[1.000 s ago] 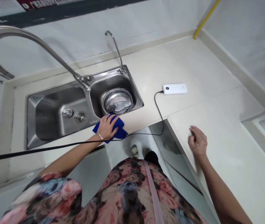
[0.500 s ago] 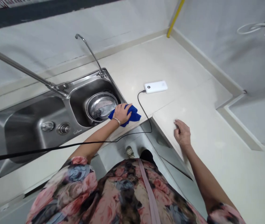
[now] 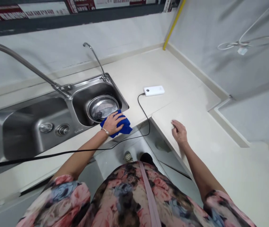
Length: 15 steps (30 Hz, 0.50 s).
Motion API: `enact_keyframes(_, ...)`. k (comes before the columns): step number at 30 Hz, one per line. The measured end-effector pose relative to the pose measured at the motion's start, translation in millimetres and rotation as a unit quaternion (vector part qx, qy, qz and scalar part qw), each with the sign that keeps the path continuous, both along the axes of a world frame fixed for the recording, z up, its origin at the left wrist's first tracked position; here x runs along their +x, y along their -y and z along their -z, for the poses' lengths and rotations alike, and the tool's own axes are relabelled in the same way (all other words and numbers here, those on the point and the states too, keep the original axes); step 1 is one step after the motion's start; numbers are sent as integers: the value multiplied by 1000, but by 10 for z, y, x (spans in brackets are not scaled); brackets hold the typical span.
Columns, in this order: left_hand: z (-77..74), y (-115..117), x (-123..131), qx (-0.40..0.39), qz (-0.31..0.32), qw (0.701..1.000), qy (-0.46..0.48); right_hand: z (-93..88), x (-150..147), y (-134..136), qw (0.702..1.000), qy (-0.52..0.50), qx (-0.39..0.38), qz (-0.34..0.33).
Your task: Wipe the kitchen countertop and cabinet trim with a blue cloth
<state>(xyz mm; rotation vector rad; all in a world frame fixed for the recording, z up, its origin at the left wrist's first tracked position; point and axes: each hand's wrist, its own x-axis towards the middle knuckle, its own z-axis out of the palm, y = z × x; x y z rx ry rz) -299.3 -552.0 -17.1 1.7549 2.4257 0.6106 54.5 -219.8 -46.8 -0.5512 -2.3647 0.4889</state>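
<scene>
Wiping the bench (image 3: 134, 77) looks unfinished, progress unclear; our left hand (image 3: 112, 123) holds the blue cloth (image 3: 125, 126); our right hand (image 3: 179, 131), half-curled, seems empty.

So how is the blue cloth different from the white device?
The blue cloth is creased and irregular; the white device is smooth and oblong. The cloth lies under the left hand; the device lies untouched, plugged into a black cable. Both are on the pale countertop.
</scene>
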Motion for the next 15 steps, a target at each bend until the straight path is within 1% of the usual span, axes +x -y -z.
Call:
enact_keyframes(3, -19, 456, 38, -9, -10, 1000, -3, 13, 7, -4, 1000, -10, 5, -4)
enact_keyframes(6, -40, 929, 53, -33, -42, 999, -1, 26, 10, -3, 1000, -12, 3, -5)
enact_keyframes(8, -48, 1189, 38, -58, -62, 996, 6, 33, 9, -1, 1000, -9, 3, -3)
enact_keyframes(9, -52, 1282, 26, -75, -65, 995, 9, 36, 8, 1, 1000, -7, 4, -2)
enact_keyframes(11, -63, 1372, 2, -111, -60, 992, 12, 40, 5, 5, 1000, 0, 7, 3)
enact_keyframes(12, -70, 1367, -6, -127, -57, 990, 10, 42, 4, 8, 1000, 6, 9, 7)
enact_keyframes(13, -79, 1330, -8, -138, -56, 989, 8, 43, 4, 10, 1000, 13, 10, 12)
enact_keyframes(15, -99, 1176, 2, -146, -55, 988, -2, 42, 5, 17, 999, 26, 10, 20)
